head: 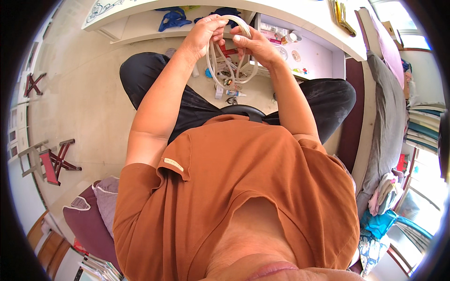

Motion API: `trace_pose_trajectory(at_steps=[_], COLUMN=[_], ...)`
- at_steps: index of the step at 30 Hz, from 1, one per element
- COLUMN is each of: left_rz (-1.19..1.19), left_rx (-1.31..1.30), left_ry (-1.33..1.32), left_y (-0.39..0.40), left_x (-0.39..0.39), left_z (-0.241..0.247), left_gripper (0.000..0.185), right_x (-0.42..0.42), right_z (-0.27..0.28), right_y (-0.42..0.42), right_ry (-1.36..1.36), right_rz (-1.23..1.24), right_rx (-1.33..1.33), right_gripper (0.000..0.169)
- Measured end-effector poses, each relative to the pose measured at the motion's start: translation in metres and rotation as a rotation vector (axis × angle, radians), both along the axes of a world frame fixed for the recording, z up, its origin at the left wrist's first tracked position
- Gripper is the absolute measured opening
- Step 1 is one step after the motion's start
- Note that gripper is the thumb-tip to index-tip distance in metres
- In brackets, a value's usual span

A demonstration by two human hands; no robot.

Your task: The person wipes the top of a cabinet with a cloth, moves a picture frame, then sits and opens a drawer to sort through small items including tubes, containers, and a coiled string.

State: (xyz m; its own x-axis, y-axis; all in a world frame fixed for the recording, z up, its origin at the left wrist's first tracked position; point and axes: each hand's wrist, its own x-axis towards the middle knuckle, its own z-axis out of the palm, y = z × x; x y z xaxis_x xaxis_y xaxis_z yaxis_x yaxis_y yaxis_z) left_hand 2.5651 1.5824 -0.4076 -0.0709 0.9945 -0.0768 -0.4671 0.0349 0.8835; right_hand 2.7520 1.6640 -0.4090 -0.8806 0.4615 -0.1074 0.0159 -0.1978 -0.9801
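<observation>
A coil of whitish tubing or cable (254, 73) hangs in loops between my two hands. My left hand (208, 32) pinches the top of the coil between thumb and fingers. On the other side, my right hand (256, 45) has its fingers curled round the same loops. Below the coil, small items lie on the floor between my knees, among them a tube with a pointed nozzle (235, 93), a blue round piece (208, 73) and a red object (229, 51). Some of these are partly hidden behind the loops.
An open white drawer (318, 66) at the right front holds boxes and a small bottle (289, 38). Blue bags or cloths (173, 18) lie on a shelf ahead. A bed with a grey cover (388, 105) stands at the right, folding stools (59, 159) at the left.
</observation>
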Motion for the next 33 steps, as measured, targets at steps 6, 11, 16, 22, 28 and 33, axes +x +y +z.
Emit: trace_pose_trajectory(at_steps=[6, 11, 16, 22, 28, 33], left_rz=[0.016, 0.151, 0.077, 0.181, 0.316, 0.513], left_rx=[0.068, 0.076, 0.044, 0.084, 0.048, 0.025], left_ry=[-0.173, -0.284, -0.475, -0.46, -0.46, -0.598], left_y=[0.01, 0.014, 0.017, 0.011, 0.013, 0.017], left_x=[-0.008, 0.0, -0.005, -0.012, -0.049, -0.059], left_z=[-0.014, -0.02, -0.022, 0.002, -0.014, -0.024], left_gripper=[0.018, 0.021, 0.02, 0.021, 0.027, 0.031], right_x=[-0.019, -0.028, -0.024, -0.002, 0.005, 0.001], right_z=[-0.013, -0.024, -0.027, -0.027, -0.038, -0.047], right_y=[-0.007, -0.019, -0.02, -0.013, -0.013, -0.009], right_ry=[0.092, 0.134, 0.12, 0.192, 0.353, 0.496], right_rz=[-0.104, -0.093, 0.084, 0.253, 0.234, 0.194], right_rx=[-0.224, -0.379, -0.395, -0.347, -0.746, -0.869], right_gripper=[0.045, 0.05, 0.06, 0.088, 0.084, 0.049])
